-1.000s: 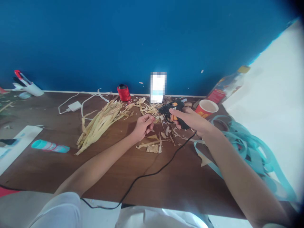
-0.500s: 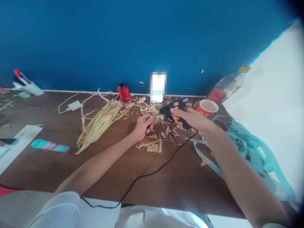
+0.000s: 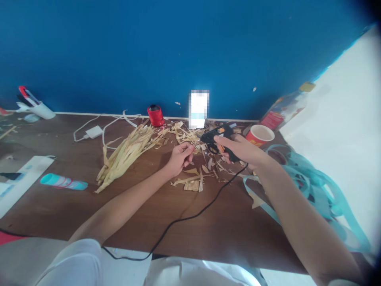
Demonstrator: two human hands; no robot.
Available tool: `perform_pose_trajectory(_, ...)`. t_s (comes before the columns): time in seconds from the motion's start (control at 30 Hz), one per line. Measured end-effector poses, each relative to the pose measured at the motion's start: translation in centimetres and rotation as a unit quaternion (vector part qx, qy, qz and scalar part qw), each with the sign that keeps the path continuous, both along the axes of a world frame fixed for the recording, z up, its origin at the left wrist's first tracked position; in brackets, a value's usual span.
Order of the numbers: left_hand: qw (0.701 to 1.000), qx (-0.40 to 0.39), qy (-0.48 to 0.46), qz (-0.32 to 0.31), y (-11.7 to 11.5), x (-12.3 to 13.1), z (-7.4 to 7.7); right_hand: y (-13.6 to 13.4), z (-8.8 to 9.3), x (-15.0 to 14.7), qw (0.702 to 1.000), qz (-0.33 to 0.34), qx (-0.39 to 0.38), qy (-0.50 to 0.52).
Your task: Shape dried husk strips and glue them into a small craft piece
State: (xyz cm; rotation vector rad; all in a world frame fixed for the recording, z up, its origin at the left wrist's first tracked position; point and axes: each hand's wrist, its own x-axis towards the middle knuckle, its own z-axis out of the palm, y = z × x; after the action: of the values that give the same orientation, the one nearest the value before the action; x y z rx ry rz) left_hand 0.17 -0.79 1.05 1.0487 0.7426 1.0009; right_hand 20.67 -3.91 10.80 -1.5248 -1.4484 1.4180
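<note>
From the near edge of the wooden table (image 3: pixel 223 230) a black cord (image 3: pixel 184 218) ran slack across the bare middle up to the glue gun (image 3: pixel 216 135), which the right hand (image 3: pixel 241 151) held closed around its grip, forefinger along the top, nozzle aimed left. The gun looked light and rigid, best held by that grip, well back from the likely hot tip. Just left of the nozzle the left hand (image 3: pixel 178 159) was curled, thumb and forefinger pinched on what seemed a husk sliver (image 3: pixel 193 150), too small to see clearly; it would be featherlight, dry and brittle, so safest nipped at the end away from the nozzle. Husk scraps (image 3: pixel 193 182) littered the table under both hands, and the cord could drag through them. A bundle of dried husk strips (image 3: pixel 125 155) lay to the left, teal paper strips (image 3: pixel 309 186) near the right edge. A red paper cup (image 3: pixel 259 135) stood just beside the right hand, and a red cylinder (image 3: pixel 155 115) at the far edge.
</note>
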Motion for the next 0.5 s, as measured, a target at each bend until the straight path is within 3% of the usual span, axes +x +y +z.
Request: perform_pose_trajectory(0.5, 1.000, 0.006, -0.003, 0.007, 0.02, -0.03, -0.18, -0.17, -0.36, -0.37, 1.000, -0.011, 0.008, 0.001)
